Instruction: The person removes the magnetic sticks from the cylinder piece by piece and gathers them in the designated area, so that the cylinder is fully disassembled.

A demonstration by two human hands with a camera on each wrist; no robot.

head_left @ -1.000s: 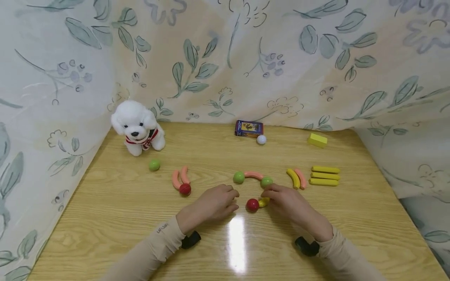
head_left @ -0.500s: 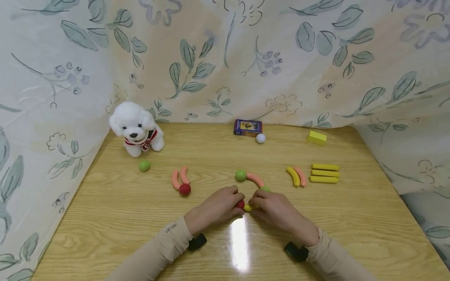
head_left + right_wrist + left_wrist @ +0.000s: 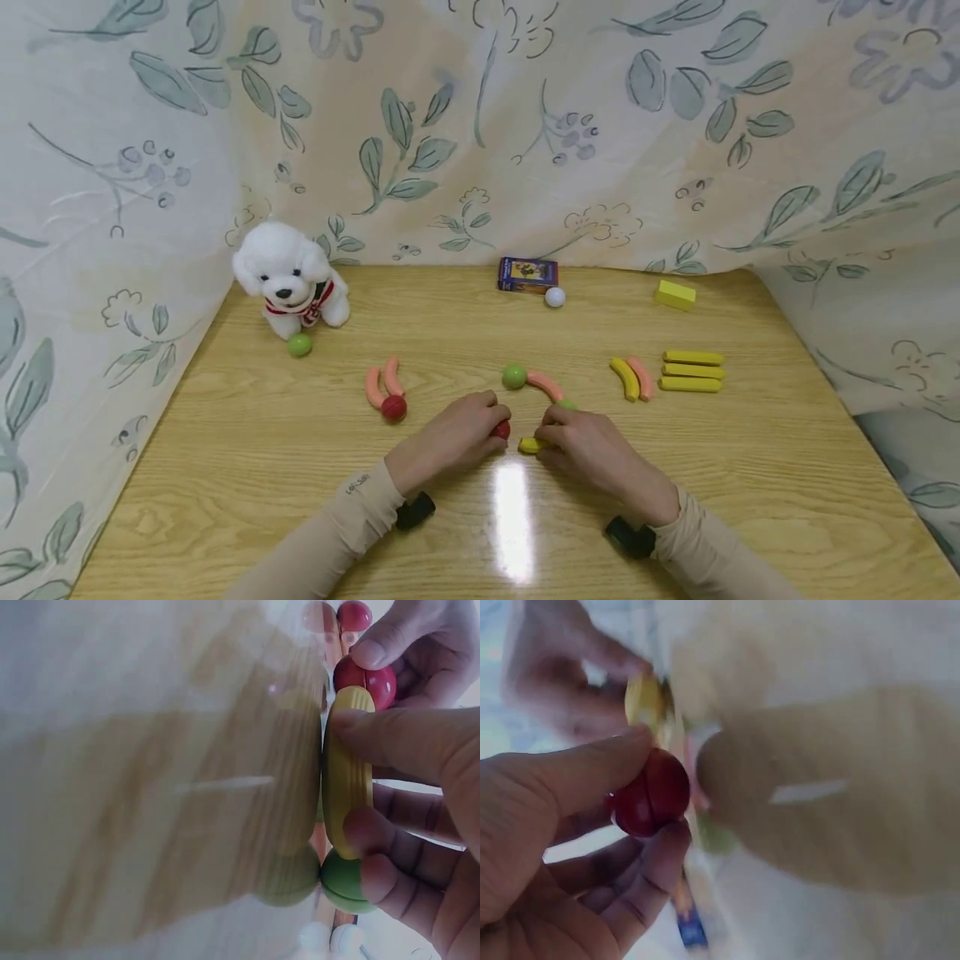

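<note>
In the head view, my left hand (image 3: 453,437) is over the middle of the wooden table. Between its thumb and fingers it pinches a glossy red ball (image 3: 649,796) with a dark groove, as the left wrist view shows. To the right of it, my right hand (image 3: 592,450) holds a curved yellow banana-shaped piece (image 3: 347,772) lengthwise, thumb at one end and fingers at the other. By the fingertips of that hand is a green ball (image 3: 345,881), mostly covered in the head view. Just beyond lie a curved pink piece (image 3: 545,385) and another green ball (image 3: 514,376).
A second red ball (image 3: 393,407) touches two pink pieces (image 3: 373,387) on the left. A white plush dog (image 3: 288,275) has a green ball (image 3: 299,345) at its feet. Rightward lie a yellow-and-pink pair (image 3: 625,379), yellow sticks (image 3: 692,371) and a yellow block (image 3: 675,295). Behind are a small box (image 3: 528,275) and white ball (image 3: 555,297).
My left hand has taken hold of the red ball and drawn it left. My right hand has moved left with the yellow piece. The pink piece has turned; the far-left green ball has rolled toward the dog.
</note>
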